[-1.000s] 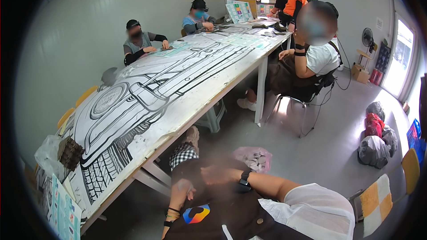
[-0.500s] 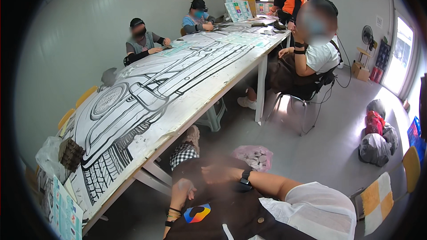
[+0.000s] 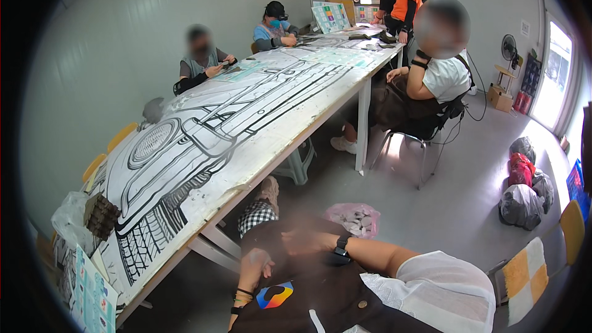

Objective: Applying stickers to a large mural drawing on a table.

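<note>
My left hand (image 3: 254, 265) rests on the dark brown apron (image 3: 333, 293) over my lap, its fingers loosely bent and partly apart. I see nothing in it. Beyond it, my right hand (image 3: 305, 242) lies on the apron near my knee, a black watch (image 3: 341, 246) on its wrist. A blurry patch covers its fingers, so their shape and anything they hold stay hidden. Just past the right hand, a pink plastic bag (image 3: 354, 217) of pale grey pieces sits on the floor.
On my left runs a long table (image 3: 246, 176) covered with a black line drawing. A stack of brown pieces (image 3: 100, 216) stands at its near end. Several people sit or stand around it. Tied bags (image 3: 521, 203) lie on the floor at right, beyond a yellow chair (image 3: 571, 231).
The view has shifted very slightly. My hands keep their places on my lap. The seated person at the far left has raised both hands a little.
</note>
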### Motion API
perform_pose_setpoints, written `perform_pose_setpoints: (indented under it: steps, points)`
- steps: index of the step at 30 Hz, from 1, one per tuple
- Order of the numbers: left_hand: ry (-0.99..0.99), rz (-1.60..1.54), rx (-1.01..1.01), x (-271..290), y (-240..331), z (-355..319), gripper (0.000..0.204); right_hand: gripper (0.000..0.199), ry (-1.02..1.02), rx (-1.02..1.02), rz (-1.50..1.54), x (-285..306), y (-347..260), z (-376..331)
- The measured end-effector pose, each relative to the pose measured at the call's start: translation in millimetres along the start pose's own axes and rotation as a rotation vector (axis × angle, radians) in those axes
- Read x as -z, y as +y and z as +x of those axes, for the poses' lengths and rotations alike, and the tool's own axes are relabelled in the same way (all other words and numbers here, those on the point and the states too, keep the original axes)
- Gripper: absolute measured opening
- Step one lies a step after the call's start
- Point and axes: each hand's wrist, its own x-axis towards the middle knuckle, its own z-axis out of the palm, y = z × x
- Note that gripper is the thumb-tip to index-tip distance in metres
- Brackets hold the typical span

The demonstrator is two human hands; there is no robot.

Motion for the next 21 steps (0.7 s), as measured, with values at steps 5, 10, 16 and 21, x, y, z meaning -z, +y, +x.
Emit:
perform_pose_setpoints:
  steps: [5,10,16,21]
  points:
    - [-0.005,-0.013,0.009,2,-1,0,0.025,0.038,-0.075,0.333,-0.463,2,5,2]
    - [-0.022,0.005,-0.008,5,-4,1,0.029,0.038,0.040,0.382,-0.607,-5,3,-3]
    - [-0.032,-0.016,-0.013,6,-6,2,0.029,0.038,0.083,-0.143,0.220,-12,-9,-6]
    - [-0.035,0.003,-0.006,5,-4,2,0.029,0.038,0.120,-0.180,0.282,-8,-6,-4]
